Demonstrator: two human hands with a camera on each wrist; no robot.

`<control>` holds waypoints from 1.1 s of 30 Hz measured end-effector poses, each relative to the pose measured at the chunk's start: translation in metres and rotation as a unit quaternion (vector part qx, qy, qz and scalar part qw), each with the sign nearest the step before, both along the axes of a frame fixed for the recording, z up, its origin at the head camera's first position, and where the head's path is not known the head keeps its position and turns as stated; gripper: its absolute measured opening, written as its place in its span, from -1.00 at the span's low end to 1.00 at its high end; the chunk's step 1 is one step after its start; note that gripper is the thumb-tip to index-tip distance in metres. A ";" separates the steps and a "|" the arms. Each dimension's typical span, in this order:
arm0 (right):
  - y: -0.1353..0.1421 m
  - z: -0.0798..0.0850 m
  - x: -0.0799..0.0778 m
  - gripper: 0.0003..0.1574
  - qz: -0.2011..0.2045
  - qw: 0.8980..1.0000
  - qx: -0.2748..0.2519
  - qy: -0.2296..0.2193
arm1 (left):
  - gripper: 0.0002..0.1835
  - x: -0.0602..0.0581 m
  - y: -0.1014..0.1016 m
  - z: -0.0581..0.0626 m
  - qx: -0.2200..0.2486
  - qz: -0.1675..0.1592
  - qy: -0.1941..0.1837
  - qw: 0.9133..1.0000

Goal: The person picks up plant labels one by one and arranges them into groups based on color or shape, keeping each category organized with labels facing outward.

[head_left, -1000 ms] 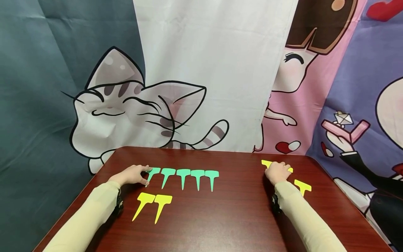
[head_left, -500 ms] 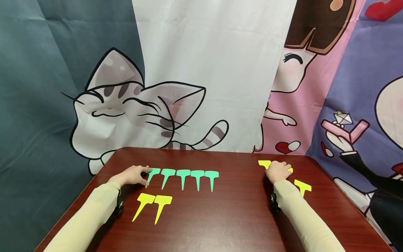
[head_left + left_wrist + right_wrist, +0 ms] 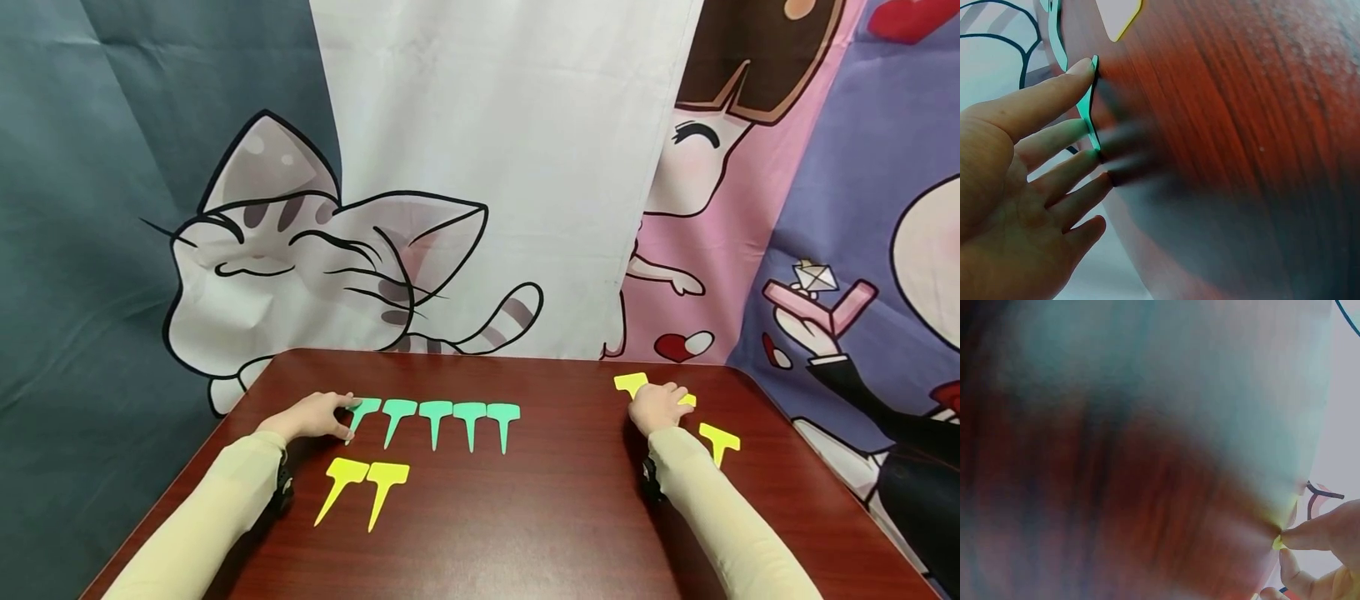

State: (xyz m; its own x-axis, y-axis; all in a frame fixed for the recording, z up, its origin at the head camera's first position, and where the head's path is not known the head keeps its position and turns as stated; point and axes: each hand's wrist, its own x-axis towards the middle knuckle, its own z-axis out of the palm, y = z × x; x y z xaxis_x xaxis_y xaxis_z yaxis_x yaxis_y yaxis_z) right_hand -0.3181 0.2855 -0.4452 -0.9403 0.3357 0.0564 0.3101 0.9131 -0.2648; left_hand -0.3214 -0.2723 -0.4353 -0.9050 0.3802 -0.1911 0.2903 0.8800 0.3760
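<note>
Several green T-shaped plant labels (image 3: 435, 410) lie in a row on the dark red-brown table. My left hand (image 3: 313, 416) holds the leftmost green label (image 3: 1087, 106): the thumb is at its stem tip, and fingers touch its wide head. At the table's far right, my right hand (image 3: 658, 407) pinches a yellow plant label (image 3: 632, 382) between thumb and finger. Its head pokes out left of the hand; the stem is mostly hidden. Another yellow label (image 3: 687, 401) shows partly behind the same hand. In the right wrist view only a bit of yellow (image 3: 1277, 542) shows at the fingertips.
Two yellow labels (image 3: 387, 475) lie side by side nearer the front left. One more yellow label (image 3: 720, 440) lies right of the right forearm, partly covered by the sleeve. A cartoon-printed cloth (image 3: 487, 167) hangs behind the table's back edge (image 3: 555, 360).
The yellow label at my right hand has shifted slightly left, away from the one behind the hand. My left hand stays in place on the green label.
</note>
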 end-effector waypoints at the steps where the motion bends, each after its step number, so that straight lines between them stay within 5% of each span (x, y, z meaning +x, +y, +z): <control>1: 0.000 0.000 0.000 -0.61 0.003 1.000 0.001 0.000 | -0.25 0.000 0.000 0.000 0.000 0.000 0.001 1.000; 33: -0.006 -0.005 -0.008 -0.54 0.045 0.999 0.003 -0.008 | -0.26 0.000 0.000 0.001 -0.002 -0.002 0.004 1.000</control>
